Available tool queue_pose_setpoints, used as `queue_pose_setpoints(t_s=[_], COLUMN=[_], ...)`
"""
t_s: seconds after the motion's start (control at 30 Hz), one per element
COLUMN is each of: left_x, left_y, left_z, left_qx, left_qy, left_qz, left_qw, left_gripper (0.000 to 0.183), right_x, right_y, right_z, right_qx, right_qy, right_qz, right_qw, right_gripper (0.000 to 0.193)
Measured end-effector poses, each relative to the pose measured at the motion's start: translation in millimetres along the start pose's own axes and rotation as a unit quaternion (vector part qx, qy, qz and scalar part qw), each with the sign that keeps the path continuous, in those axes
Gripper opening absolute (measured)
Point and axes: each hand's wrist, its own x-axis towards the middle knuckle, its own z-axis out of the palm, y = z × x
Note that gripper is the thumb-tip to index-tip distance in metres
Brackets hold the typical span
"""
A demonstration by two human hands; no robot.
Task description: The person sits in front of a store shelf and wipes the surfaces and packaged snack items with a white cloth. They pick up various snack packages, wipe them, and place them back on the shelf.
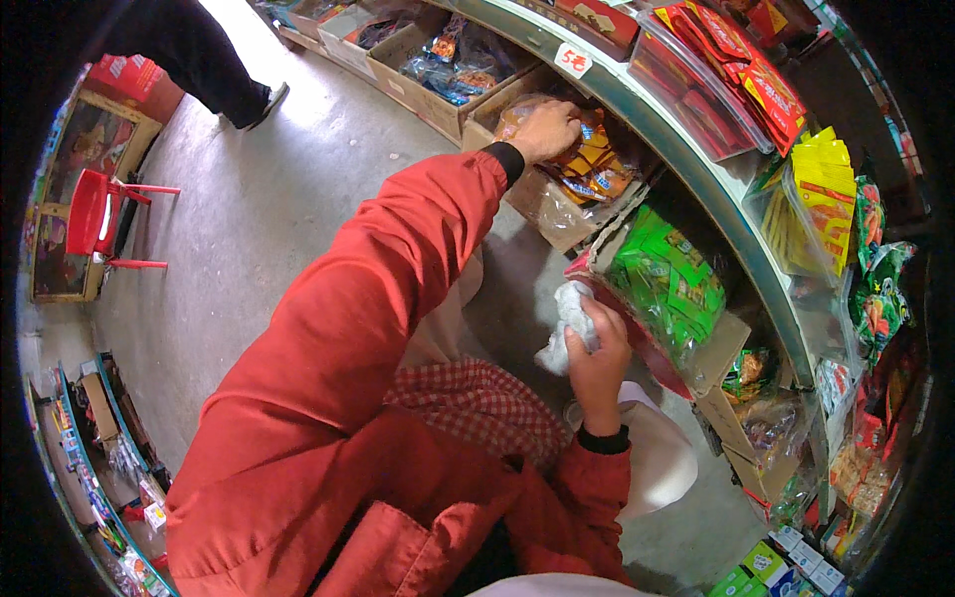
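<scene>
My left hand [545,131] reaches into an open cardboard box [559,221] of orange snack packets [595,159] on the lower shelf. Its fingers are curled down and pressed together among the packets and clear plastic; what they grip is hidden. Lower down, my right hand [601,360] is closed around a crumpled white cloth [567,328]. That cloth hangs beside the red side of a box [637,333] filled with green packets [668,277].
A curved shelf edge [686,149] runs above the boxes, with red packets [731,65] and yellow packets [824,194] on it. Another carton [418,88] adjoins at the far end. A red chair [95,214] stands left; a person's dark-trousered leg [199,60] is beyond.
</scene>
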Motion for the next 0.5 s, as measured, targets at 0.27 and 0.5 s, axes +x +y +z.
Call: queue_pose_setpoints(t_s=[0.27,0.5], left_x=[2,7], left_y=[-17,-19], left_z=[-9,3], left_qx=[0.154,0.233], left_qy=[0.045,0.064], left_qz=[0.016,0.040], left_qw=[0.987,0.970], left_gripper=[0.024,0.023], right_x=[1,1], right_y=[1,2], right_z=[1,1], right_qx=[-0.032,0.006], right_qy=[-0.006,-0.013], right_qz=[-0.014,0.027], right_qw=[0.999,1.000], right_gripper=[0.041,0.040])
